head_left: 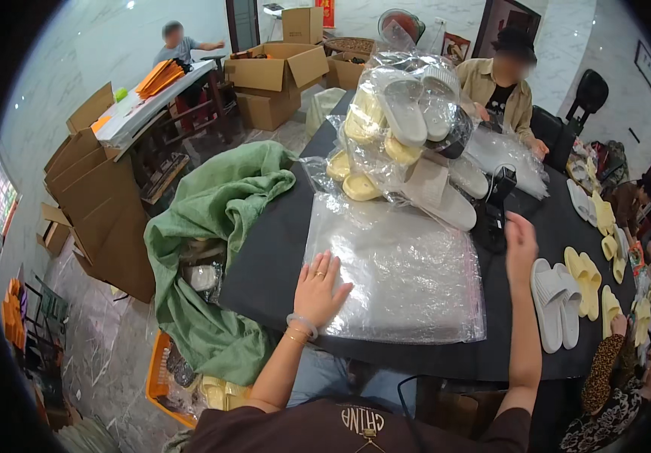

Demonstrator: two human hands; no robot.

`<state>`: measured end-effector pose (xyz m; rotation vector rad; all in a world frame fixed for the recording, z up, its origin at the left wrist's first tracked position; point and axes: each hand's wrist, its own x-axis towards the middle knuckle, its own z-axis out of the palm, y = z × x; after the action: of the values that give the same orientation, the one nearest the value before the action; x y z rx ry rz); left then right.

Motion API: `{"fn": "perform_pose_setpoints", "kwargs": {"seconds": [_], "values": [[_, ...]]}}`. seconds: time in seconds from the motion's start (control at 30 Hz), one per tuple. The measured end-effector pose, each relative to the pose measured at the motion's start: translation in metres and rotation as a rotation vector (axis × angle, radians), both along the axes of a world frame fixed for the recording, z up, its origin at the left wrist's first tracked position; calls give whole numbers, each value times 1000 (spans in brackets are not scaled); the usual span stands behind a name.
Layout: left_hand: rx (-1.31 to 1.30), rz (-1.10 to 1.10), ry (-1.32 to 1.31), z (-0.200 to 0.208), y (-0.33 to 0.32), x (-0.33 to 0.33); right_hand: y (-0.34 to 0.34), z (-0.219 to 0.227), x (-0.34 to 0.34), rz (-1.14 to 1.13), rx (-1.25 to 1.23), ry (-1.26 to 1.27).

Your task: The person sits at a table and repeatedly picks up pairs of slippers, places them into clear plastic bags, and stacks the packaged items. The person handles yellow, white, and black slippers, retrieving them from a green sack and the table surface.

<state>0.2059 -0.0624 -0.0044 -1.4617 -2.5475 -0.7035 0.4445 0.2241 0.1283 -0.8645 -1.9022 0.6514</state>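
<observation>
My left hand (321, 291) lies flat with fingers spread on a stack of clear plastic bags (401, 264); a ring and bracelets show on it. My right hand (521, 240) is raised just right of the stack, beside a black device (496, 204), its fingers loosely apart and no object visible in it. Behind the stack rises a heap of bagged slippers, with grey slippers (404, 113) over yellow slippers (361, 186). To the right of my right forearm, a pair of ribbed grey slippers (555, 306) sits next to a yellow pair (583, 281).
A green cloth sack (212, 204) hangs at the black table's (257, 279) left edge, above an orange crate (158, 374) of slippers. Cardboard boxes (265, 72) stand behind. One person (503, 83) sits across the table; a patterned sleeve (603, 366) reaches in from the right.
</observation>
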Motion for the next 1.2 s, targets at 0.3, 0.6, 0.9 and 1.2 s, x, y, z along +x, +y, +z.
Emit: {"fn": "perform_pose_setpoints", "kwargs": {"seconds": [0.3,0.6,0.9,1.2], "values": [[25,-22,-13,4,-3,-2,20,20,-220,460,-439,212],[78,-36,-10,1,-2,-3,88,71,-306,750,-1114,754],[73,-27,-29,-3,-8,-5,52,154,-204,870,-745,659],[28,-18,17,-5,-6,-4,-27,159,-101,1306,-754,504]]}}
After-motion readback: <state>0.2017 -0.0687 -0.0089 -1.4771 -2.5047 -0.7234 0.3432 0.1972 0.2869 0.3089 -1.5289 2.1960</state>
